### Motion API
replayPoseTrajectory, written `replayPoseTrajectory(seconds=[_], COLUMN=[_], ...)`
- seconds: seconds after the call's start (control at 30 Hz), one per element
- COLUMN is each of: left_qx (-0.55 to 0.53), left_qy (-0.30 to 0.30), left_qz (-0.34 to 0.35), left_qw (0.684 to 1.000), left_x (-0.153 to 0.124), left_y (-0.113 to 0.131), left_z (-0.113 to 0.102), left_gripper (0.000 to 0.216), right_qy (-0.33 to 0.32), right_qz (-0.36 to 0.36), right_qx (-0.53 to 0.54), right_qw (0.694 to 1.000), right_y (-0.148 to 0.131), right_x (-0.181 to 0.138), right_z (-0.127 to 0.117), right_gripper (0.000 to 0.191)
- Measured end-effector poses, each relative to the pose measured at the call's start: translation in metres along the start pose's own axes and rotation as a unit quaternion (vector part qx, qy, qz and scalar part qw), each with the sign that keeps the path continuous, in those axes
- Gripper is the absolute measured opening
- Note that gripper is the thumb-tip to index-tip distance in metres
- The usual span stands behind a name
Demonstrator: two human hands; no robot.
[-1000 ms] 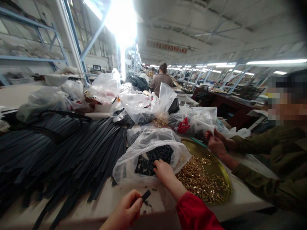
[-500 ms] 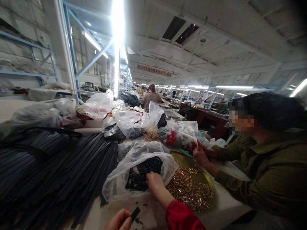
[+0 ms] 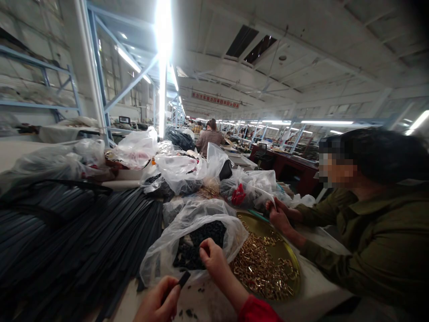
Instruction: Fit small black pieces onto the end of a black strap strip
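**A:** What are the person's own hands doing?

**B:** The left hand (image 3: 157, 304), low in the picture, pinches a short black strip (image 3: 183, 279) between thumb and fingers, so the free end juts up and to the right, toward the other hand. Holding it by one end leaves the other end clear.

**A:** And the other hand?

**B:** The right hand (image 3: 211, 259), red sleeve behind it, sits at the mouth of a clear plastic bag (image 3: 161, 257) full of small black pieces (image 3: 208, 235). Its fingers curl together, apparently on a piece, though I cannot tell what is in them. The bag gapes toward the wrist, which keeps the pieces easy to reach.

**A:** What surrounds that grip?

**B:** Just right of it, a round gold tray (image 3: 284, 252) holds brass fittings (image 3: 258, 268). Left of it, long black straps (image 3: 83, 241) lie heaped. Beyond the tray, a co-worker's hands (image 3: 278, 214) touch another bag.
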State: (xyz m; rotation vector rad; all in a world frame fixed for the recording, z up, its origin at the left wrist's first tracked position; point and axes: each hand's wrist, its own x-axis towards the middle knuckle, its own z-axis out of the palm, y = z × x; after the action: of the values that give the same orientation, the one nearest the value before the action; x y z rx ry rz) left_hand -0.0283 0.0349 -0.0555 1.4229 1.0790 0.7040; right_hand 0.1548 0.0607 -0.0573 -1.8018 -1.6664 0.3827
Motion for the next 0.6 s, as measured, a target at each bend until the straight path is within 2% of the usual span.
replayPoseTrajectory(seconds=[0.1,0.2,0.27,0.3,0.37,0.5,0.6], left_qx=[0.022,0.047,0.057,0.063,0.085,0.146,0.181], left_qy=[0.010,-0.007,-0.007,-0.003,0.005,-0.026,-0.053], left_qz=[0.020,0.036,0.037,0.038,0.050,0.074,0.071], left_qw=[1.000,0.998,0.998,0.997,0.995,0.986,0.979], left_x=[0.008,0.013,0.013,0.013,0.011,0.008,0.006], left_y=[0.007,0.006,0.002,0.000,-0.002,-0.001,0.001], left_z=[-0.001,0.001,0.003,0.004,0.006,0.007,0.006], left_gripper=[0.046,0.044,0.043,0.041,0.035,0.025,0.023], right_qy=[-0.059,-0.124,-0.144,-0.150,-0.153,-0.132,-0.118], right_qz=[0.002,0.030,0.050,0.057,0.047,-0.052,-0.077], right_qx=[0.167,0.359,0.406,0.409,0.377,0.253,0.197], right_qw=[0.984,0.925,0.901,0.898,0.912,0.957,0.970], right_y=[-0.019,-0.029,-0.028,-0.026,-0.021,-0.014,-0.013], right_x=[-0.025,-0.044,-0.051,-0.053,-0.056,-0.061,-0.065], right_z=[0.005,0.010,0.010,0.009,0.007,0.005,0.005], right_gripper=[0.010,0.006,0.010,0.011,0.011,0.025,0.025])
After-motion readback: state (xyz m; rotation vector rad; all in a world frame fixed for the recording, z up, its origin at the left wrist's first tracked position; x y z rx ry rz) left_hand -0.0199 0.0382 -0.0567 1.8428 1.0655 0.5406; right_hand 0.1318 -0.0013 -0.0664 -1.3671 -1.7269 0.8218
